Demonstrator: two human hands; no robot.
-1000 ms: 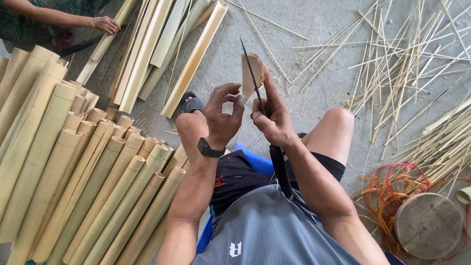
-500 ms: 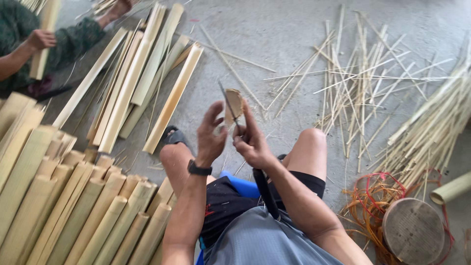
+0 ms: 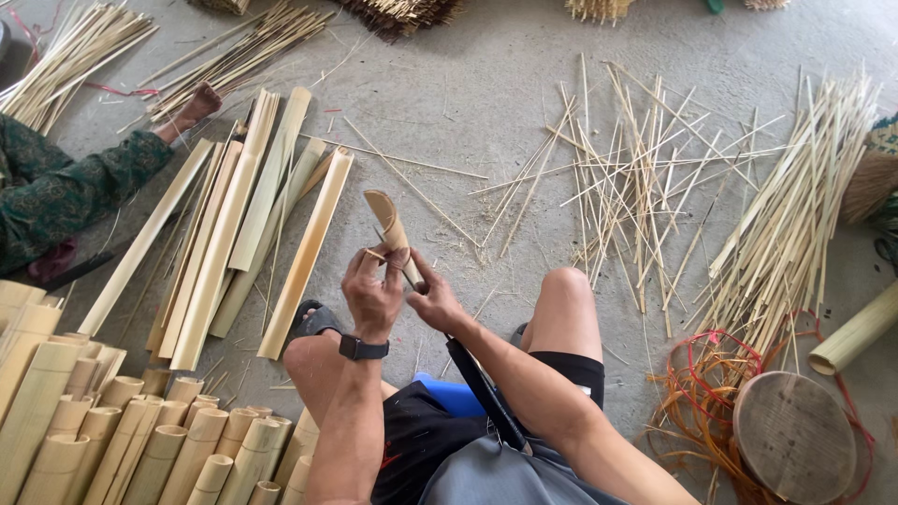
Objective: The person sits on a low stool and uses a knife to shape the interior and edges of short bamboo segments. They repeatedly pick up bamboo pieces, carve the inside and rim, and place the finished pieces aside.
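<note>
A short curved piece of split bamboo (image 3: pixel 385 222) stands upright in front of my knees. My left hand (image 3: pixel 370 290), with a black watch on the wrist, grips its lower part. My right hand (image 3: pixel 432 301) is closed on a knife whose blade (image 3: pixel 410 273) presses into the bamboo's lower end; the handle is hidden in the fist. I sit on a blue seat (image 3: pixel 451 394) with both knees raised.
Split bamboo slats (image 3: pixel 245 217) lie on the concrete ahead left; cut bamboo tubes (image 3: pixel 112 432) are stacked at lower left. Thin bamboo strips (image 3: pixel 645 178) spread to the right. A round wooden block (image 3: pixel 793 436) and orange cord (image 3: pixel 703 393) sit lower right. Another person's foot (image 3: pixel 195 105) and green-clad leg are at the left.
The view has tilted up and away, showing more floor. The bamboo piece now stands lower and more upright between my hands, with the knife at its base rather than along its length.
</note>
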